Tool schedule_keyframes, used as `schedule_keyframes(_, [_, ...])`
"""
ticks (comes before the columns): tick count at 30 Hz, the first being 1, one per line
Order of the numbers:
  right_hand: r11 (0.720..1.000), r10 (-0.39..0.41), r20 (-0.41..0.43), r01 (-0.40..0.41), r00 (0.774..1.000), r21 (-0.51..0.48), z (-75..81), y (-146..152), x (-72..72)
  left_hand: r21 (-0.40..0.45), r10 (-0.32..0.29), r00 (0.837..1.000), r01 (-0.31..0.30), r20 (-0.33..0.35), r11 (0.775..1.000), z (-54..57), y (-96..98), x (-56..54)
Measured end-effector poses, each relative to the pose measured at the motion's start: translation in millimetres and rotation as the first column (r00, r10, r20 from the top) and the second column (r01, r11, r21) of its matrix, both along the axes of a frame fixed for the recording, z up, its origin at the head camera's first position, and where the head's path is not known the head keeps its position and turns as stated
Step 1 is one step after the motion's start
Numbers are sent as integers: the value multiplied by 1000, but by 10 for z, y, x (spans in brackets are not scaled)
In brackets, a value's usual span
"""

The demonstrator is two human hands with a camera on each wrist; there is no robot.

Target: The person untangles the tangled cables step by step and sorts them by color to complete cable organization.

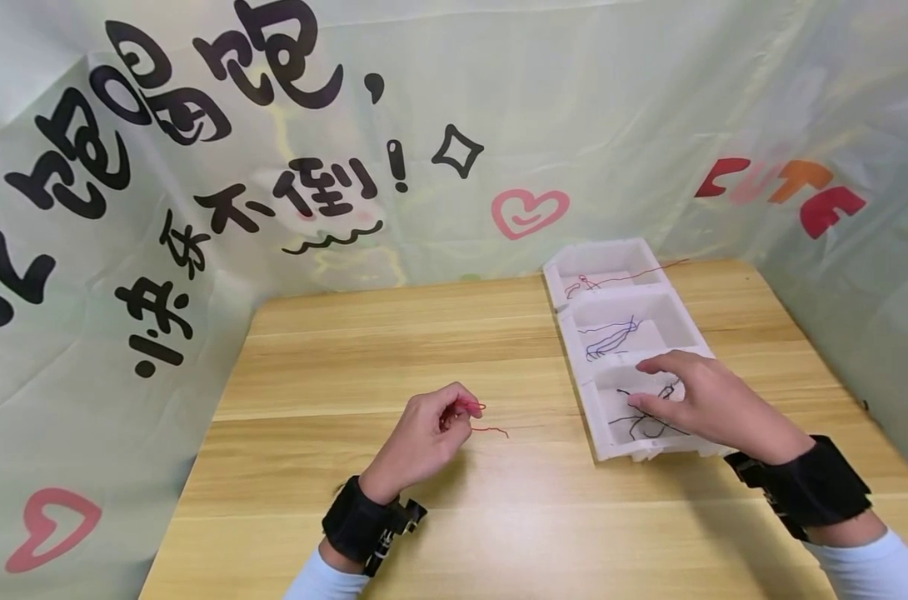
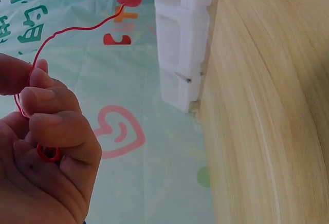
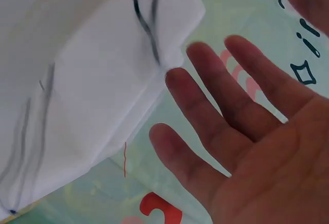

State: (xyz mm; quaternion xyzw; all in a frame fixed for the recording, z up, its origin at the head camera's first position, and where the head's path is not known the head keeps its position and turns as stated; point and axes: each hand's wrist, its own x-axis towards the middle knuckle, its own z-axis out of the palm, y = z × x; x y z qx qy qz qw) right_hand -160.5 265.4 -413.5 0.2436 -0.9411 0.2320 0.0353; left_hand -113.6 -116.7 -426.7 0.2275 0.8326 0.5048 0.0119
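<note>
My left hand (image 1: 427,429) pinches a thin red wire (image 2: 77,28) over the table, its fingers curled round it. In the left wrist view one end of the wire arcs out past the fingertips, and a red loop (image 2: 49,153) shows inside the curled fingers. My right hand (image 1: 705,400) hovers over the nearest compartment of the white tray (image 1: 591,404), fingers spread and thumb apart, with nothing between them. Black wires (image 1: 637,421) lie in that compartment under the hand. In the right wrist view a dark wire (image 3: 146,29) runs close to the fingertips.
Blue wires (image 1: 611,340) lie in the tray's middle compartment. Red wires (image 1: 585,283) lie in the far one, with one end sticking out over the right rim. A printed cloth (image 1: 604,108) hangs behind and beside the wooden table (image 1: 394,350).
</note>
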Motion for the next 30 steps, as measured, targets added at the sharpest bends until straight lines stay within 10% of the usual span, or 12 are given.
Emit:
schedule_keyframes(13, [979, 91, -154, -116, 984, -168, 81, -259, 71, -6, -51, 999, 51, -19, 999, 27, 65, -4])
schedule_keyframes(23, [870, 349, -65, -349, 935, -347, 20, -1090, 254, 119, -99, 992, 107, -73, 987, 71, 233, 9])
schedule_keyframes(30, [787, 391, -177, -428, 903, -444, -13, -1374, 248, 104, -96, 989, 108, -114, 989, 92, 338, 8])
